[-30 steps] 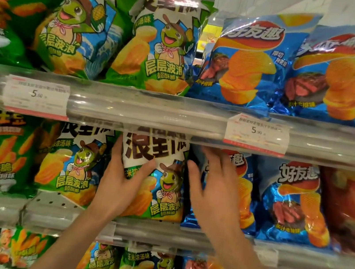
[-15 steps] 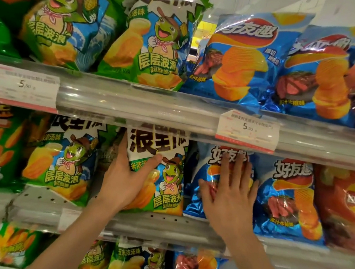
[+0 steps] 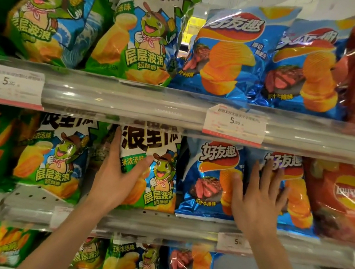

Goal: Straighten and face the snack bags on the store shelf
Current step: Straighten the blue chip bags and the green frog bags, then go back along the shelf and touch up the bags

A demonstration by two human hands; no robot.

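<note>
Reaching up from below, both forearms angle toward the middle shelf (image 3: pixel 181 224). The left hand (image 3: pixel 117 171) grips the green bag (image 3: pixel 157 168) by its left edge, thumb across the front. The right hand (image 3: pixel 260 194), fingers straight and spread, lies flat on a blue bag (image 3: pixel 288 193); half a second ago it lay on the neighbouring blue bag (image 3: pixel 209 176) further left.

Head camera, close to the store shelves, facing them square-on

The single wide-angle view looks forward and slightly down from the person's head, near enough that both forearms reach in from the bottom edge to the middle shelf (image 3: pixel 180 228). The upper shelf rail (image 3: pixel 130 103) crosses the frame above centre and bows with lens distortion; a lower shelf shows along the bottom edge.
</note>
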